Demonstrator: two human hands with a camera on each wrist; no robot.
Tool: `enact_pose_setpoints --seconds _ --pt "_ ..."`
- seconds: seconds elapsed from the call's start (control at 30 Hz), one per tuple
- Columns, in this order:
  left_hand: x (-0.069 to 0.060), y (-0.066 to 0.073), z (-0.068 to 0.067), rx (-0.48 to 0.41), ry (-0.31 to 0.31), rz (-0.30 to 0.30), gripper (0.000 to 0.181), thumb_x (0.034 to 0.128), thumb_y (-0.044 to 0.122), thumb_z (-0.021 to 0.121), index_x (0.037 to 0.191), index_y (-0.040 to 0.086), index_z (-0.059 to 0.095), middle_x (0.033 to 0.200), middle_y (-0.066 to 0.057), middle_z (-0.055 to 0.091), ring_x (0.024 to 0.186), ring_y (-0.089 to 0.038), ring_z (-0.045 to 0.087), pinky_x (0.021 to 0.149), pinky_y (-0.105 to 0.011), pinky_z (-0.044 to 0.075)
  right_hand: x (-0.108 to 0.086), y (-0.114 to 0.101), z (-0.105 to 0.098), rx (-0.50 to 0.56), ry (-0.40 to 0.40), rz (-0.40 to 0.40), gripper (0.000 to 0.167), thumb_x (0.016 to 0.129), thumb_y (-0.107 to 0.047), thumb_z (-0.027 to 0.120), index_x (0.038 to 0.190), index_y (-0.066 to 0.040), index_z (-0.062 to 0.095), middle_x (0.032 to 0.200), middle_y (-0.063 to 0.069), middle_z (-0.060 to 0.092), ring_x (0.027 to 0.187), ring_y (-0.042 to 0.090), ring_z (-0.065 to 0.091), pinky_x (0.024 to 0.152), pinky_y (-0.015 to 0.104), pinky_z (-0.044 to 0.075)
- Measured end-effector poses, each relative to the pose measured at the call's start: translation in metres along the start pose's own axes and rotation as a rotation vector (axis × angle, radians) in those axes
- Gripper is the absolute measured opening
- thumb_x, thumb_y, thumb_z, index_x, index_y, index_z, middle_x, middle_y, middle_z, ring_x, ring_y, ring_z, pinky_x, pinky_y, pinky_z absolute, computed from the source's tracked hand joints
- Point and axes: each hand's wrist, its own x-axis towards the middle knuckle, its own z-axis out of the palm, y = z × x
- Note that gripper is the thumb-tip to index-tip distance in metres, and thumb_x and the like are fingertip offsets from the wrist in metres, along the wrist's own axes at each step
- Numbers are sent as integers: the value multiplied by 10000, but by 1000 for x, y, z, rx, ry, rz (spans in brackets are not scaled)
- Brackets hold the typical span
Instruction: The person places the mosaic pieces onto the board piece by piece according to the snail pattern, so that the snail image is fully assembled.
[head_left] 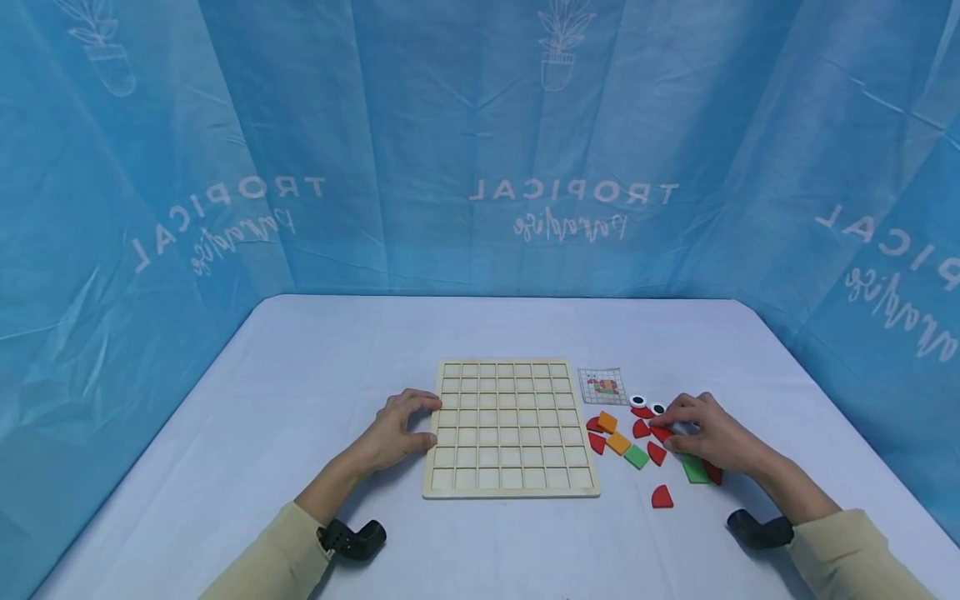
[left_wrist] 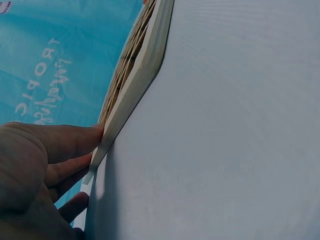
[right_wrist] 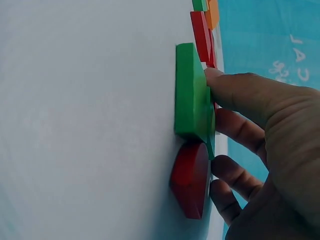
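Note:
A wooden grid board (head_left: 512, 428) with square cells lies flat on the white table. The left hand (head_left: 396, 427) rests at its left edge, fingertips and thumb touching the rim; the left wrist view shows the thumb against the board's side (left_wrist: 131, 90). Over the loose pieces right of the board, the right hand (head_left: 705, 433) has its thumb and fingers bent down around a red piece (head_left: 662, 433). In the right wrist view a green piece (right_wrist: 185, 92) and a red piece (right_wrist: 190, 180) lie beside the right hand (right_wrist: 265, 130), which partly hides others.
A small picture card (head_left: 602, 387) lies off the board's upper right corner. Several red, orange and green pieces and two eye discs (head_left: 637, 402) are scattered near it. One red quarter piece (head_left: 662, 497) lies apart, nearer the front. Blue printed cloth (head_left: 480, 150) hangs around the table.

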Motion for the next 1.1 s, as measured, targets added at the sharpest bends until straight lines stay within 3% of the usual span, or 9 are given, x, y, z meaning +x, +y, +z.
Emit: enact_pose_setpoints --seconds 0.27,0.57,0.87,1.1 --pt "1 0 -1 0 3 3 462 785 103 709 1231 133 592 1396 -19 463 1385 -293 263 1120 -591 198 2 -5 0 29 47 9 384 739 -317 781 1095 -195 701 1108 64 599 1088 252 446 704 259 492" --pt "2 0 -1 -12 0 -11 463 784 102 707 1231 133 590 1407 -28 454 1388 -289 254 1132 -590 165 24 -54 2 51 109 -34 355 766 -237 769 1105 -162 692 1086 30 618 1060 217 448 758 265 472" --pt "3 -2 0 -18 3 10 458 781 95 704 1225 129 593 1395 -30 463 1376 -284 267 1126 -582 178 55 -96 25 63 167 -1 306 797 -205 729 1095 -140 704 1024 28 615 1007 218 454 741 289 460" --pt "1 -1 0 -12 4 7 460 782 96 703 1227 133 592 1399 -26 462 1380 -287 266 1120 -580 199 78 -111 45 57 186 4 272 795 -219 724 1055 -137 718 974 29 615 951 218 461 741 300 420"
